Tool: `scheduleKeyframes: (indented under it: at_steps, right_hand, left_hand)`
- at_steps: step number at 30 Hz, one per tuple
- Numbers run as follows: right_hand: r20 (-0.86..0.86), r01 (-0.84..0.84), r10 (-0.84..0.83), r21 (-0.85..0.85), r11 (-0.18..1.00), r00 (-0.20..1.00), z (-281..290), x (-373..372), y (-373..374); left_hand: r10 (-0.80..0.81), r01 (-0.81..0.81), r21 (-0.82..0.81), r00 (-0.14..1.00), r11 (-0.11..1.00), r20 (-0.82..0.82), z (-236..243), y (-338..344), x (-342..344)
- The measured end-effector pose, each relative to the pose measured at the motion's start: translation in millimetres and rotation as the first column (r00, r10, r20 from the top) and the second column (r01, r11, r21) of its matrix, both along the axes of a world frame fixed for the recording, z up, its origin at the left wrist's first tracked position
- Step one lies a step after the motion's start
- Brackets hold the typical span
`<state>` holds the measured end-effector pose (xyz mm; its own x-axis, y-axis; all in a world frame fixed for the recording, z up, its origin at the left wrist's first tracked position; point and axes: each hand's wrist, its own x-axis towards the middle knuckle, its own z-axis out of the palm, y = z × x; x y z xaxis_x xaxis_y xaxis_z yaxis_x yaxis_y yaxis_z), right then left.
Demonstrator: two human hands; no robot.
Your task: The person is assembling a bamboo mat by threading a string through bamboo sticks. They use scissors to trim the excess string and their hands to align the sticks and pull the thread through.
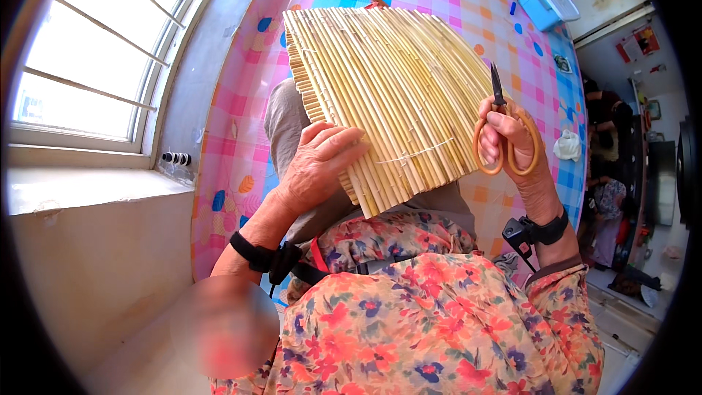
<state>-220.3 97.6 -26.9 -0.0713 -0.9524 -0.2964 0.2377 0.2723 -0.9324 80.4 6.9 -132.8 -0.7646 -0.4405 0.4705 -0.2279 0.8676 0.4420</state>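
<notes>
Lying under my left fingers (pixel 338 143), the reed mat (pixel 391 88) stretches its reeds forward; whether these fingers grip, I cannot tell. My right fingers (pixel 504 123), at its right edge, hold scissors (pixel 498 92).

No readable text anywhere in frame. Black wrist-worn box (pixel 516 235), right of centre: tiny reddish mark, too small to read. Red sheet (pixel 644 41), upper right: print unresolved. Small dark packet (pixel 562 64), upper right: markings illegible.
</notes>
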Motion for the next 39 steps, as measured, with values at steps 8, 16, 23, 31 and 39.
scheduleKeyframes:
  at_steps: [8, 16, 23, 31, 39]
  right_hand:
    - [-0.805, -0.39, 0.051, -0.231, 0.892, 0.592, -12, 41, 36]
    - [-0.927, -0.574, 0.041, -0.194, 0.796, 0.372, -31, 96, -1]
    - [-0.85, -0.583, 0.177, -0.176, 0.793, 0.497, -33, 80, -7]
    - [-0.259, 0.257, -0.271, -0.084, 0.963, 0.927, -40, -14, 43]
    - [-0.347, 0.579, -0.587, -0.139, 0.803, 0.732, -105, -17, 111]
  left_hand:
    - [-0.028, 0.028, -0.041, 1.0, 0.999, -0.003, 5, -6, -12]
    - [-0.011, 0.009, -0.019, 0.996, 1.0, -0.083, -1, -5, -31]
    - [-0.009, 0.005, -0.061, 0.998, 0.998, -0.061, 4, -1, -36]
    - [-0.188, 0.206, -0.203, 0.976, 0.957, 0.106, 14, -15, -39]
    - [-0.298, 0.318, -0.318, 0.948, 0.893, 0.111, 22, -23, -46]
